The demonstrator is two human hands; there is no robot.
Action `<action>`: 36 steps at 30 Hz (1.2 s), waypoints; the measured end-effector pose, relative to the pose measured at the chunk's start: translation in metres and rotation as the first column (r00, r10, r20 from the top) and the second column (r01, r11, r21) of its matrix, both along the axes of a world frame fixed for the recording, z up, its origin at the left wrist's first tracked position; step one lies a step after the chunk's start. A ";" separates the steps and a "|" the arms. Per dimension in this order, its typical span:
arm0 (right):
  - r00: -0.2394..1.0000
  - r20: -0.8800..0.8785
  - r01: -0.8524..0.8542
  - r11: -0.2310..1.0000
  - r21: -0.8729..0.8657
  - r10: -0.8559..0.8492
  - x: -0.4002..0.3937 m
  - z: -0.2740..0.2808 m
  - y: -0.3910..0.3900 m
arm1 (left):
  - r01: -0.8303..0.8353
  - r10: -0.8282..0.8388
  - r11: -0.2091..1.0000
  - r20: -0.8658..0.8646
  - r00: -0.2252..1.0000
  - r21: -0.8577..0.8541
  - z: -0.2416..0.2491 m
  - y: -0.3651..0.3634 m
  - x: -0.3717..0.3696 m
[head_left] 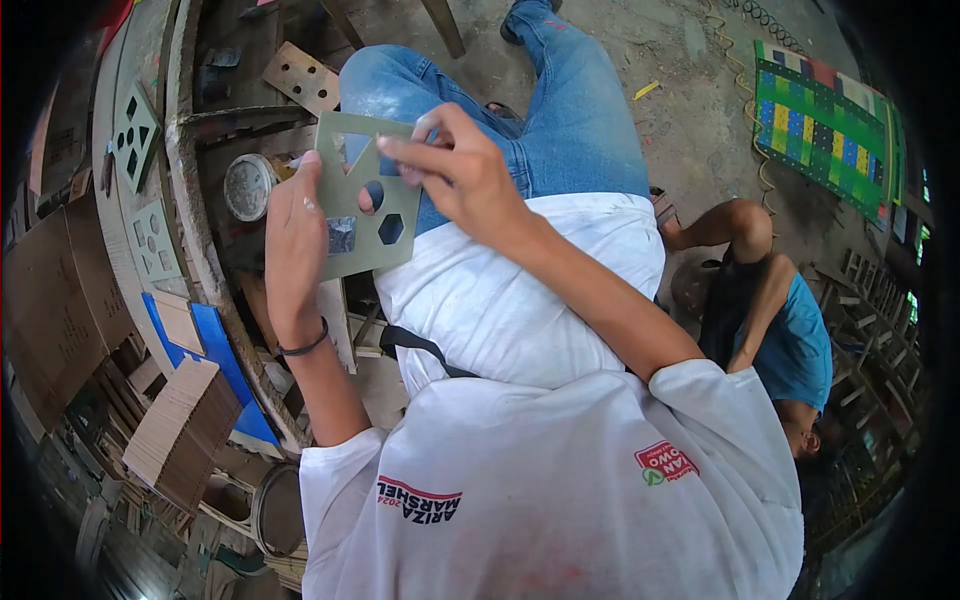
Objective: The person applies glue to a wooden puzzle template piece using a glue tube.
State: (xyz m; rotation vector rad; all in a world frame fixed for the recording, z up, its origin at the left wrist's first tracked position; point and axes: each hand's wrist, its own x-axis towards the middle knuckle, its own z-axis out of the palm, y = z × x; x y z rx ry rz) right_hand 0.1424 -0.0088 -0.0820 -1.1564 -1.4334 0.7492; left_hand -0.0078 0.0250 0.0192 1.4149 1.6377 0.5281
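Note:
A flat grey-green board with shaped cut-outs is held up over my lap. Its openings include a triangle, a round hole and a hexagon. My left hand, with a black band at the wrist, grips the board's left edge, thumb at its upper left corner. Over the upper right part of the board, beside the triangular opening, is my right hand. Its fingers are curled together in a pinch, and whatever may be between them is too small or hidden to name.
Similar cut-out boards lie on the bench at left, near a blue panel and a cardboard box. A round tin stands beside the bench. Another person crouches at right, near a green patterned panel.

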 end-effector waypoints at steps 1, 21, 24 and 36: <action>0.996 -0.039 -0.080 0.997 0.001 0.080 -0.005 0.007 -0.007 | -0.001 0.001 1.000 -0.001 1.000 -0.001 0.001 0.001 -0.002; 0.998 -0.043 -0.054 0.999 0.005 0.054 -0.007 0.015 -0.007 | 0.392 -0.310 0.832 -0.257 0.915 0.392 -0.030 -0.001 -0.032; 0.996 -0.068 -0.052 0.999 -0.006 0.052 -0.003 0.009 -0.001 | 0.276 -0.238 0.934 -0.181 0.954 0.226 -0.020 -0.004 -0.024; 0.995 -0.078 -0.069 0.996 -0.053 0.064 -0.009 0.023 -0.014 | 0.109 -0.108 0.991 -0.020 0.994 0.079 -0.003 0.002 -0.003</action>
